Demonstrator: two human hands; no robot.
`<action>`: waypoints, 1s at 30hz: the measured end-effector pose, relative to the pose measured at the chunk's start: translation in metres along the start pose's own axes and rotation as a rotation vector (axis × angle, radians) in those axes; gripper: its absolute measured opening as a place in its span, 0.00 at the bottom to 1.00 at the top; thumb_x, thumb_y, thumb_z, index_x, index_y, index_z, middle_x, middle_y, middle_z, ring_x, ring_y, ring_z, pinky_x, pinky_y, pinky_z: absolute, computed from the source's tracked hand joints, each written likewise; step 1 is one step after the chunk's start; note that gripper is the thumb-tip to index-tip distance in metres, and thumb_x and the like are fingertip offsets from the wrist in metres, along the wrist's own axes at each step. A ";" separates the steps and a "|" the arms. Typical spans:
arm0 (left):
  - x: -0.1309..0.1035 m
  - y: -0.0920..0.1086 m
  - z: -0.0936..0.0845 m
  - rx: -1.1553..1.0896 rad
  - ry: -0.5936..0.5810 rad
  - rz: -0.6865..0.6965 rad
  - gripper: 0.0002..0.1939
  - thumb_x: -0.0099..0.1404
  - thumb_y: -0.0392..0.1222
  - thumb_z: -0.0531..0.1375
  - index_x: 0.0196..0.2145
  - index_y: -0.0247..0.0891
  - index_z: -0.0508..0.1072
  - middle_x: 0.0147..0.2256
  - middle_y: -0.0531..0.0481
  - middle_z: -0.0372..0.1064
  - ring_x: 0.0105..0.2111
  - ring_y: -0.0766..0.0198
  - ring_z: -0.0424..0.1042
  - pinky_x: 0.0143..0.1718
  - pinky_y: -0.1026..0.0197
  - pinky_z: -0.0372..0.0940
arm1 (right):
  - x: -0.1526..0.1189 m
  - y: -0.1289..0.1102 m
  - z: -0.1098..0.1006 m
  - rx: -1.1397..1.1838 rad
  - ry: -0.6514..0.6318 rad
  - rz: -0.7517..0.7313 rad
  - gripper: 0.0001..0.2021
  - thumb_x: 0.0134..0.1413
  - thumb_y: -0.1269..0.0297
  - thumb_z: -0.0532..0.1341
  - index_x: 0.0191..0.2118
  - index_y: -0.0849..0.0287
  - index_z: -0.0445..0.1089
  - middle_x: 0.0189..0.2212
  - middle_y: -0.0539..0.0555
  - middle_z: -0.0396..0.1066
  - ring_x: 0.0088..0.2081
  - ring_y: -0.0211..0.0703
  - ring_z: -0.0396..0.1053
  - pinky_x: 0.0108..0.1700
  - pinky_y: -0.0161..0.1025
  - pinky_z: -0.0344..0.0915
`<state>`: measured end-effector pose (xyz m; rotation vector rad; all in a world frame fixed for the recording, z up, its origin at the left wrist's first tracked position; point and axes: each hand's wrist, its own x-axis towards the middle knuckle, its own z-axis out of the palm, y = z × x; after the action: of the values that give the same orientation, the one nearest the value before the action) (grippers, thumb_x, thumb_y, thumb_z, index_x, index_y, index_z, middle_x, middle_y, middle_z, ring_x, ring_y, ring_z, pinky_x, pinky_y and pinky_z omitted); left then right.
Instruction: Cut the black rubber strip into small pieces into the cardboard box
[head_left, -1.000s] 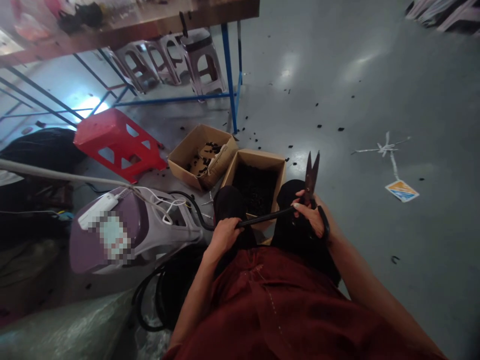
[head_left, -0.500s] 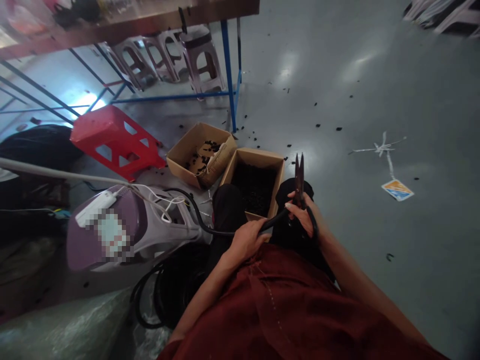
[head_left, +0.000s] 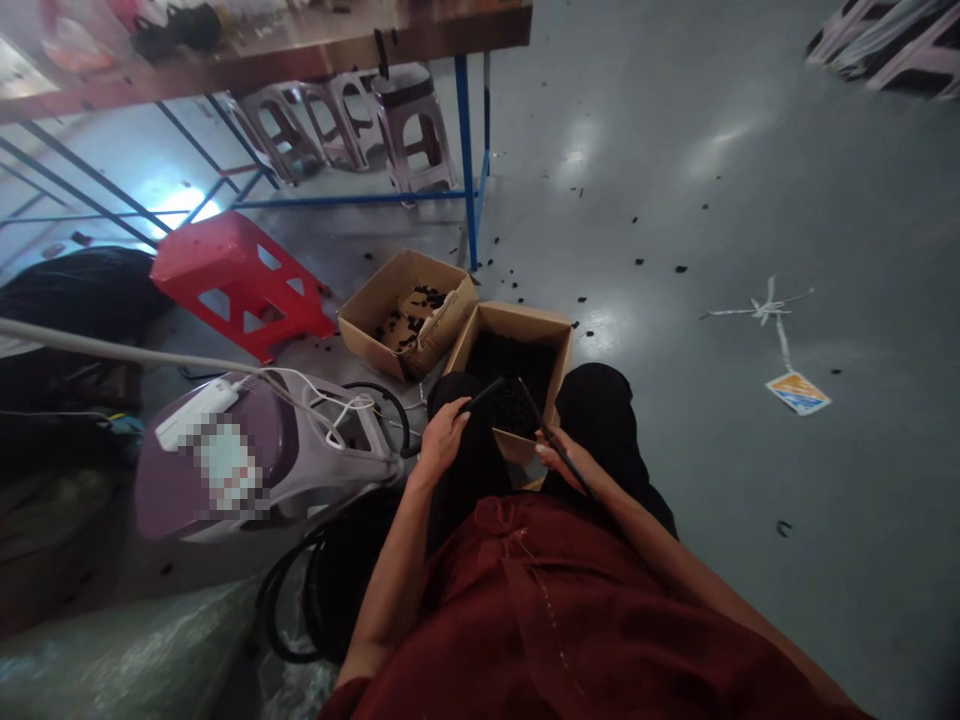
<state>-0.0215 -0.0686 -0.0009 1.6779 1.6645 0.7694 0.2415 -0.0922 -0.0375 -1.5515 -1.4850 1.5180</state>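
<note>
My left hand is closed around a black rubber tube, whose free end sticks out to the upper right over my knee. The tube's other part curves away beside the stool and joins loose black loops at my left. In my right hand are dark scissors, seen edge-on, blades pointing up and left toward the tube's end but apart from it. Below the tips stands a cardboard box between my knees, filled with small black pieces.
A second cardboard box holds scattered black pieces. Left are a red stool and a purple-topped stool with a white power strip and cables. A blue-legged table stands ahead. Black bits and a tag lie on the floor.
My left hand has moved left and up with the tube's end, away from the right hand. The scissors have swung from pointing up to pointing left over the box.
</note>
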 end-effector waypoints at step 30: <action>0.002 -0.002 0.027 0.304 0.156 0.049 0.12 0.67 0.44 0.58 0.47 0.43 0.74 0.46 0.50 0.74 0.46 0.61 0.70 0.48 0.58 0.57 | 0.026 0.007 0.023 -0.031 -0.053 0.026 0.27 0.48 0.46 0.64 0.51 0.57 0.66 0.33 0.52 0.72 0.35 0.46 0.70 0.37 0.40 0.66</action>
<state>-0.0012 -0.0678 -0.0195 1.9127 1.9325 0.7134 0.2174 -0.0775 -0.0592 -1.5652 -1.5299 1.5694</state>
